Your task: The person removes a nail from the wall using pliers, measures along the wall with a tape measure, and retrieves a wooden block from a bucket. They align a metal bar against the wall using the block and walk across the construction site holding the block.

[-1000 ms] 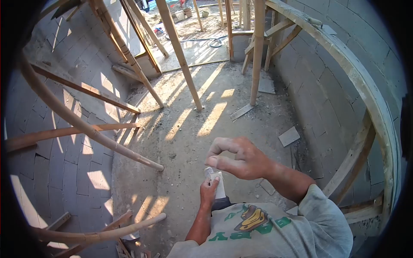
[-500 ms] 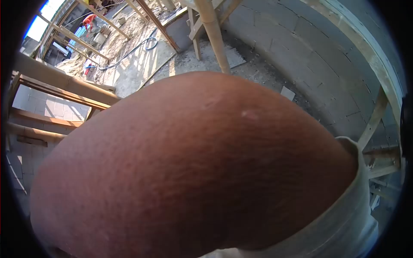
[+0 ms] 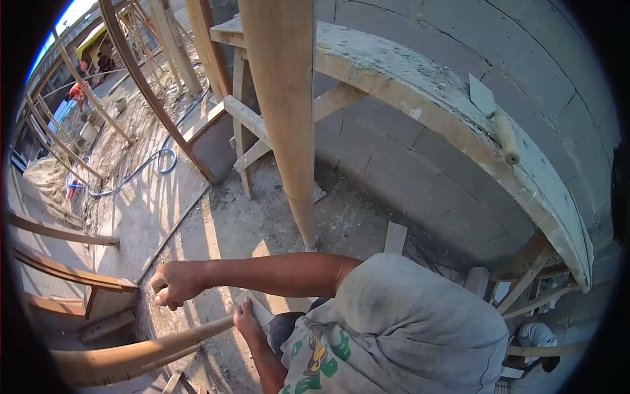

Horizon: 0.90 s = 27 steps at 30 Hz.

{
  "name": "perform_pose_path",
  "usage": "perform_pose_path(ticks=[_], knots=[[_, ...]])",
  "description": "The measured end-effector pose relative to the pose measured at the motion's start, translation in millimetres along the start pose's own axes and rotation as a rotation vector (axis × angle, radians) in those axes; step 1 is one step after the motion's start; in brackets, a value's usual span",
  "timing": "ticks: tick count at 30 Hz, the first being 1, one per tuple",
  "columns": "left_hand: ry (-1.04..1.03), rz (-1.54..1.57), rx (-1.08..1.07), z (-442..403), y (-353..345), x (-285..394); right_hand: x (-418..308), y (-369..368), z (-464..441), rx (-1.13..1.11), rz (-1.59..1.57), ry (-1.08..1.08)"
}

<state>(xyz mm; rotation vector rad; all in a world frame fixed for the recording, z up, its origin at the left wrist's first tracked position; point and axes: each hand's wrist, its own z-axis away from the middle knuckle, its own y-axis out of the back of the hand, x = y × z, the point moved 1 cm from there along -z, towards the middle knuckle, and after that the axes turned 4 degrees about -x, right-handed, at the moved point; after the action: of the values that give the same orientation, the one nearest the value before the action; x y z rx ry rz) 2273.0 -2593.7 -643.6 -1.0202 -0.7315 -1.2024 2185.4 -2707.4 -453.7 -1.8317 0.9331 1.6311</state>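
Note:
My right arm reaches across to the left, and my right hand (image 3: 176,284) is closed with its fingers curled; what lies inside them, if anything, is hidden. Lower down, my left hand (image 3: 248,320) is closed at the edge of a small pale flat piece (image 3: 262,311), its thumb pointing up. Just left of that hand, a round wooden pole (image 3: 144,351) slants away. A trowel (image 3: 483,98) with a pale blade and wooden handle rests on the mortar-spattered plank (image 3: 407,92), away from both hands.
An upright round post (image 3: 282,98) stands before me. A block wall (image 3: 420,161) runs behind the plank. Another person (image 3: 538,345) is at the lower right, and a person in orange (image 3: 79,95) is far left. A blue hose (image 3: 167,161) lies on the ground.
My arm filled most of the view close to the camera; now it is lower and stretched left, and both hands show. The plank and trowel have come into view.

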Motion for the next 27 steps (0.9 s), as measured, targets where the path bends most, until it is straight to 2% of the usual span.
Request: perform_pose_path(ticks=[2,4,5,9,10,12,15,17,18,22,23,26,27], knots=[[0.052,0.004,-0.009,-53.0,17.0,-12.6,78.1,34.5,22.3,0.190,0.016,-0.248],[0.117,-0.108,-0.037,-113.1,44.0,-32.9,174.3,55.3,56.9,0.290,0.396,-0.404],[0.129,-0.085,-0.047,-125.7,37.4,-21.1,201.6,62.8,80.5,0.224,0.491,-0.548],[0.193,-0.203,0.015,-221.3,37.2,-19.8,290.0,92.0,146.0,-0.051,0.468,-1.007],[0.210,-0.242,0.007,-243.5,30.8,-11.7,319.0,97.2,152.8,-0.050,0.477,-1.056],[0.234,-0.341,-0.013,-290.0,15.6,12.4,348.8,115.7,140.6,-0.231,0.391,-1.128],[0.134,-0.516,-0.091,-361.6,-7.1,79.4,490.7,130.0,137.5,-0.207,0.390,-0.922],[0.072,-0.716,-0.094,-405.9,-12.7,129.8,405.0,173.4,53.1,-0.308,0.459,-0.959],[0.041,-0.649,-0.102,-434.1,-7.7,141.5,350.0,196.8,3.9,-0.360,0.493,-0.974],[-0.149,-0.598,0.096,-515.1,23.6,202.9,357.6,244.0,-94.0,-0.467,0.689,-0.817],[-0.136,-0.578,0.126,-527.1,35.9,213.8,344.6,257.4,-122.6,-0.475,0.704,-0.792],[-0.047,-0.528,0.221,-549.3,75.9,223.1,320.5,305.0,-204.2,-0.542,0.430,-0.846],[0.002,-0.523,0.262,-557.5,91.2,218.0,308.4,317.0,-232.0,-0.535,0.437,-0.812]])
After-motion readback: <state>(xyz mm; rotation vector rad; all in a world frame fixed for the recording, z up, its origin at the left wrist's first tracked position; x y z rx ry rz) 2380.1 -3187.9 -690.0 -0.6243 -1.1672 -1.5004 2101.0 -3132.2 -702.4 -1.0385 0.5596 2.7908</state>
